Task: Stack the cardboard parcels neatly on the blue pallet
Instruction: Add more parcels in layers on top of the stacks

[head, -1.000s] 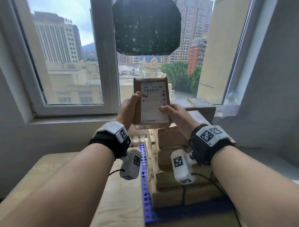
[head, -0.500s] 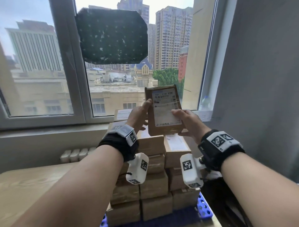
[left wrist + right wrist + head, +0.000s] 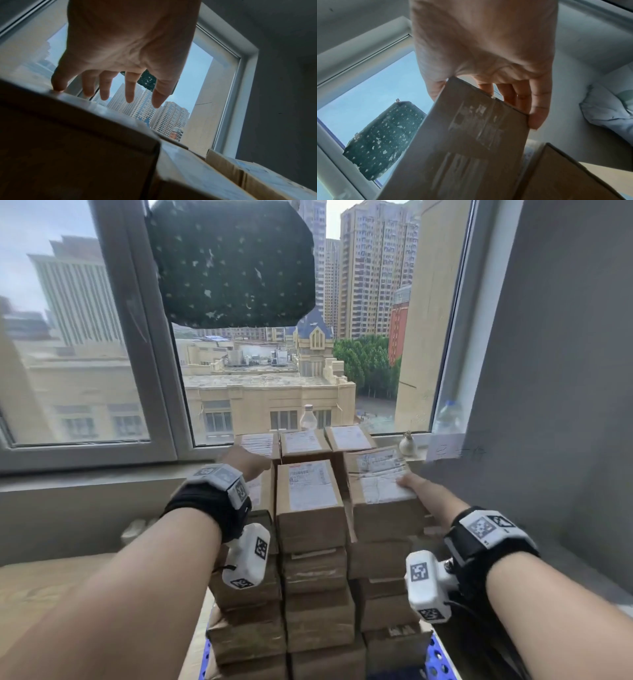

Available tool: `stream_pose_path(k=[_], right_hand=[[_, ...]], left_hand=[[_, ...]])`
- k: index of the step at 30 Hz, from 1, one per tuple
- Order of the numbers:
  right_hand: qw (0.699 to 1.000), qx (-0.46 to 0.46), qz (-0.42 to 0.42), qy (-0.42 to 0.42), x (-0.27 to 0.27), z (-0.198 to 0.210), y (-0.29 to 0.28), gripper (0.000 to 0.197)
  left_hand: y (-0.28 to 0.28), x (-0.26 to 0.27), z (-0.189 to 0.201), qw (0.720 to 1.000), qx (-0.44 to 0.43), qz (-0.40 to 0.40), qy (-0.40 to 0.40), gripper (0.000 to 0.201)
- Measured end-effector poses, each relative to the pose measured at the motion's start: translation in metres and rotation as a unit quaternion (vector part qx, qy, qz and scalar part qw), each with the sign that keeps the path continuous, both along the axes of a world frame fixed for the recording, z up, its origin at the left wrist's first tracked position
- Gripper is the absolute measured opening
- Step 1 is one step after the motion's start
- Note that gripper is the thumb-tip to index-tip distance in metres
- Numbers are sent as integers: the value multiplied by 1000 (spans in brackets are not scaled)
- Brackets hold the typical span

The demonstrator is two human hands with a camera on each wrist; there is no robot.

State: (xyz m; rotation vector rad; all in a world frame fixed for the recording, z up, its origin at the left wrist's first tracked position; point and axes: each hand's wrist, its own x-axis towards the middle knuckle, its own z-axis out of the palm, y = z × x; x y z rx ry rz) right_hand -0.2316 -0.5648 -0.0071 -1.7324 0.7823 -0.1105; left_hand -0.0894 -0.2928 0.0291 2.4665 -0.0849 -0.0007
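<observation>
Brown cardboard parcels point(image 3: 310, 501) with white labels stand in a tall stack of several layers on the blue pallet point(image 3: 439, 663). My right hand point(image 3: 409, 484) grips the near end of a labelled parcel point(image 3: 378, 474) that lies slightly tilted on the stack's top right. In the right wrist view the thumb and the fingers point(image 3: 537, 116) clamp that parcel point(image 3: 471, 142) from both sides. My left hand point(image 3: 251, 463) hovers over the top left parcel point(image 3: 258, 444). Its fingers point(image 3: 104, 88) are spread and straight, one fingertip touching the parcel's top point(image 3: 72, 121).
The stack stands close to the window sill point(image 3: 85, 470), with a grey wall point(image 3: 565, 371) just to its right. A clear bottle point(image 3: 308, 417) and a small bulb-like object point(image 3: 407, 444) sit on the sill. A wooden table point(image 3: 51, 587) lies at the left.
The parcel both hands held upright has come down onto the stack's top right. My left hand let go of it and moved to the top left parcel.
</observation>
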Motion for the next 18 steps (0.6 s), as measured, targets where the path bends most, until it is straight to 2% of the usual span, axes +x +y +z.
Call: stream_pose_path(k=[3,6,9,14,18], right_hand=[[999,22,20,15,10,-7,-4,44],[1000,-2,22,17,17,-10,-7,49],[999,-18,21,27,19,-10,-7,55],[999,-20,15,29,19,-10,-5,48],[999,-30,23,14,21,-14,-5,67]], left_hand=[[-2,2,-8,999,31,23,12,44],[-6,2,-9,999,33,37,12,55],[-6,0,-10,999,14,46,17,48],[-2,0,-13,997,-1,69,21,48],[-1,-1,-14,997,-10,78,11,48]])
